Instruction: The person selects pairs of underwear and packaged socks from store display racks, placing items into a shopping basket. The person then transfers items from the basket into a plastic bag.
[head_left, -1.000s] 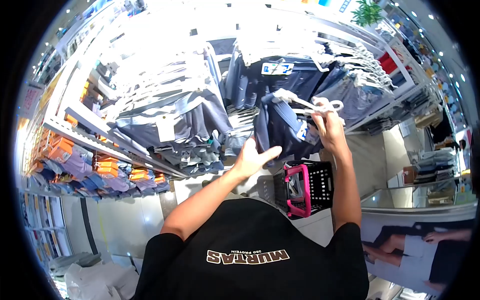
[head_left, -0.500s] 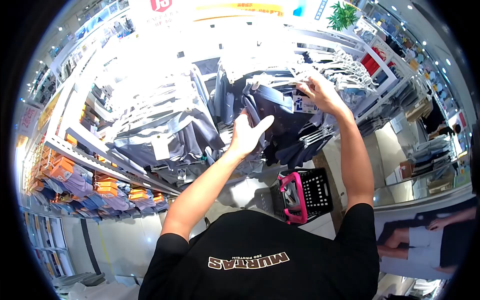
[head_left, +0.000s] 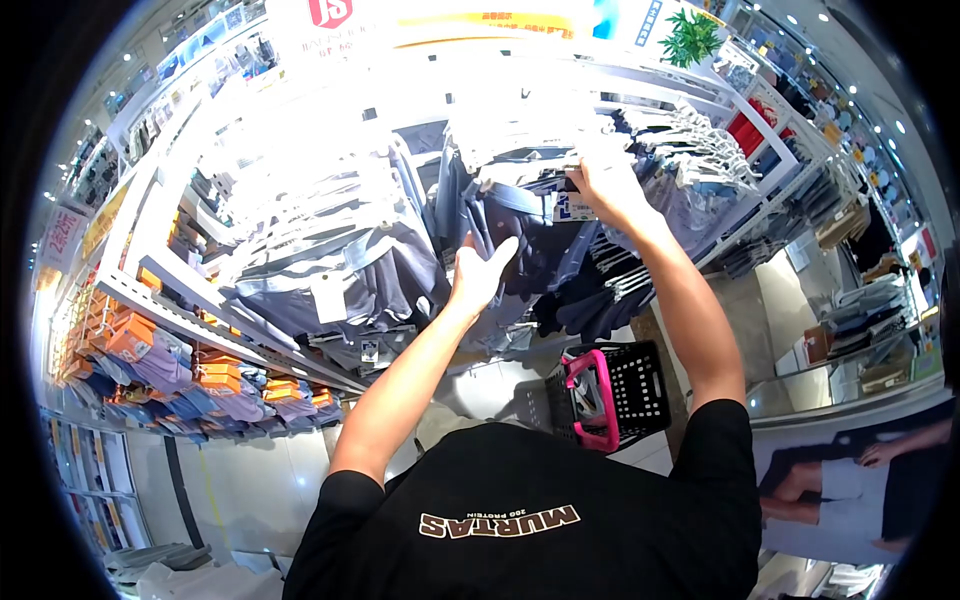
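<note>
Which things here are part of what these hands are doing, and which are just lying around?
Seemingly in the job:
- dark garment, left hand against it
- blue-and-white tag beside the right hand

Just about, untouched:
- black basket with pink handle
- orange-topped packs
- green plant

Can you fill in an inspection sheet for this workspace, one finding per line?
Surface: white rack above a pale tiled floor; glare washes out its upper part.
Job's things: dark garment between the hands, white-and-blue tag near its waistband.
Clutter: black basket with pink handle on the floor.
Left hand: at the garment's side, thumb spread.
Right hand: beside the tag; grip lost in glare.
Cables: nothing seen.
Surroundings: packed clothing racks, green plant, large poster.
</note>
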